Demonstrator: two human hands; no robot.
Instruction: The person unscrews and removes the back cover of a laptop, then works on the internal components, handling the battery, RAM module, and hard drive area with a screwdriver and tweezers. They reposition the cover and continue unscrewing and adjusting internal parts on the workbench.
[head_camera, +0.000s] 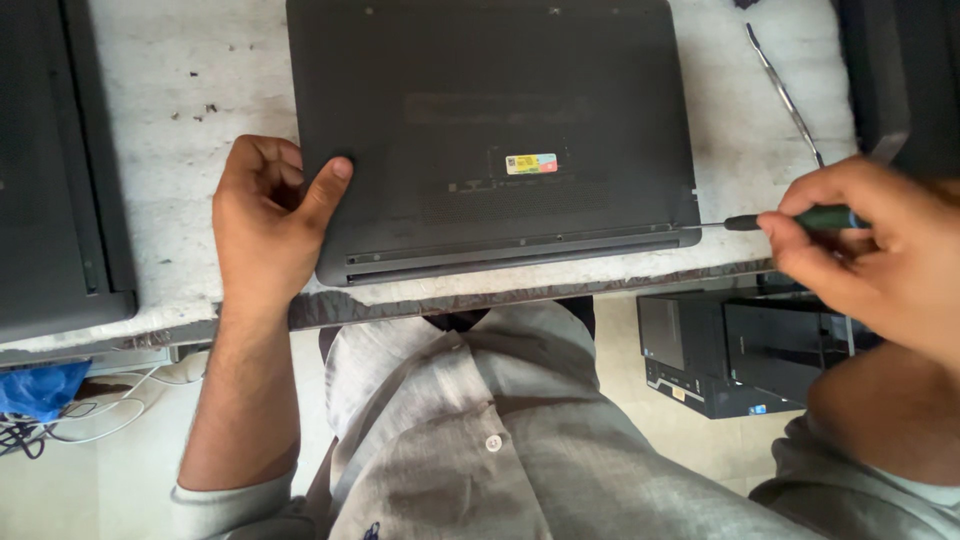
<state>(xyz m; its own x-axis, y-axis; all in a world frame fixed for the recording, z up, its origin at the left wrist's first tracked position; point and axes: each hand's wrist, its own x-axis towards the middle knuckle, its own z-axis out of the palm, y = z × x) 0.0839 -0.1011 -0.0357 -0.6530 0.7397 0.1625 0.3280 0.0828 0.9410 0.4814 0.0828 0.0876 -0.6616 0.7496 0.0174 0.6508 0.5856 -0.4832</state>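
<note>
A dark laptop (490, 130) lies upside down on the pale, scuffed desk (180, 90), its base facing up and its near edge close to the desk's front lip. A small coloured sticker (531, 163) sits near the middle of the base, and a long vent slot runs along the near edge.

The right hand (870, 240) is closed around a green-handled screwdriver (800, 218), held almost level, with the thin shaft pointing left so that the tip meets the laptop's near right corner. Whether the tip sits in a screw head or in the seam is too small to tell. The left hand (265, 215) holds nothing: its fingers are loosely curled and the thumb is pressed flat on the base near the near left corner, steadying the machine.

To my eye the work would go best if the left hand keeps firm weight on the base so the laptop cannot slide away from the push, and if the tool is kept in line with the corner and turned or levered gently, since a slip there could scratch the casing.

A slim metal pry tool (785, 95) lies on the desk to the right of the laptop. Another dark machine (50, 170) rests at the left, and black computer boxes (740, 355) stand on the floor below.
</note>
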